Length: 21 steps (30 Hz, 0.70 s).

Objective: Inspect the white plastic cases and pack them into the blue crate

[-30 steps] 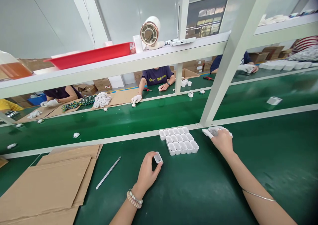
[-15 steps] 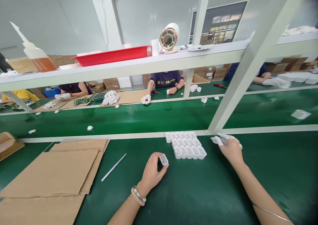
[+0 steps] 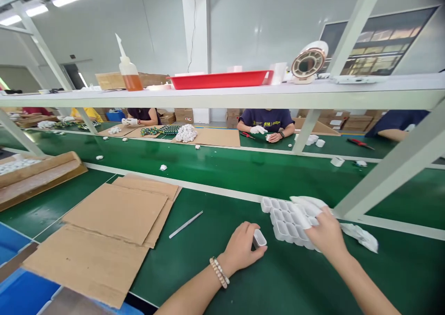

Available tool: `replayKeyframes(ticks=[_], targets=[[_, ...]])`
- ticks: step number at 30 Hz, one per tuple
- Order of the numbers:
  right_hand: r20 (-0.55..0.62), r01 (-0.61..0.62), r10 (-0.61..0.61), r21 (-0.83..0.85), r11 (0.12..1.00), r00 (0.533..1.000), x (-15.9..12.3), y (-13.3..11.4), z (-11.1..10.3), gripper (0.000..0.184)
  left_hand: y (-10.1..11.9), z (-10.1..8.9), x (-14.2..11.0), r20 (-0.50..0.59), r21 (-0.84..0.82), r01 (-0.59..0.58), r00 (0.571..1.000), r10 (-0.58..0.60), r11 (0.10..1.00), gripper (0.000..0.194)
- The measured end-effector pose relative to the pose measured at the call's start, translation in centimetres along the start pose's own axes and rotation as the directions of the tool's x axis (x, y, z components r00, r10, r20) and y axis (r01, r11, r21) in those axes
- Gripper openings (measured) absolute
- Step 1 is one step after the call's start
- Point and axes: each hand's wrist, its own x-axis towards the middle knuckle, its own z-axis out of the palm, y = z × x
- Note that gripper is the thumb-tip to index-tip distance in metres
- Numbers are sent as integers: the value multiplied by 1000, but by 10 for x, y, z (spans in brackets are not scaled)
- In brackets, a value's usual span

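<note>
White cup: in the left hand (image 3: 243, 245), pinched by its sides between thumb and fingers, likely to keep its mouth clear (image 3: 259, 238).
Right hand: white-covered fingers over the cup rows (image 3: 283, 217); blur hides whether they grip (image 3: 321, 222).
Cup rows: packed tight, probably for easy reach.
Surface: green tabletop (image 3: 217, 208), tweezers (image 3: 186, 224), cardboard (image 3: 118, 213).
Room: shelf (image 3: 208, 97), co-workers beyond.

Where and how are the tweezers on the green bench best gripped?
Probably at mid-length, pinching the tweezers across their narrow width from above: they lie flat, long and slim, apart from both the cardboard and the left hand.
</note>
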Motion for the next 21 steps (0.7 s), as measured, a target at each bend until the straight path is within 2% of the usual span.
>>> replayKeyframes(ticks=[2,4,6,8,10,13,16,19,21], targets=[[60,89,-96,113,990,994,13,-47,26,31,-3,2,1,2,9,-9,1000,9,1000,48],[126,183,-216,229,956,968,22,-92,56,32,-7,4,2,13,16,-27,1000,27,999,46],[218,257,-317,262,930,923,24,-126,86,35,-11,5,3,34,29,-48,998,47,998,43],[384,285,-352,222,932,853,21,-144,114,38,-15,5,3,57,54,-62,997,59,997,34],[490,270,-330,191,944,807,13,-147,135,42,-18,4,2,75,82,-69,995,63,994,29],[526,209,-262,159,965,809,-1,-137,149,42,-24,4,-1,97,95,-86,992,77,992,36],[533,192,-241,146,970,811,-6,-126,145,44,-30,7,0,102,66,-97,991,90,993,43],[533,213,-267,163,963,803,3,-115,133,46,-31,9,4,97,9,-89,991,88,996,37],[524,195,-244,148,970,816,11,-106,127,46,-31,8,7,84,-30,-80,993,82,996,34]])
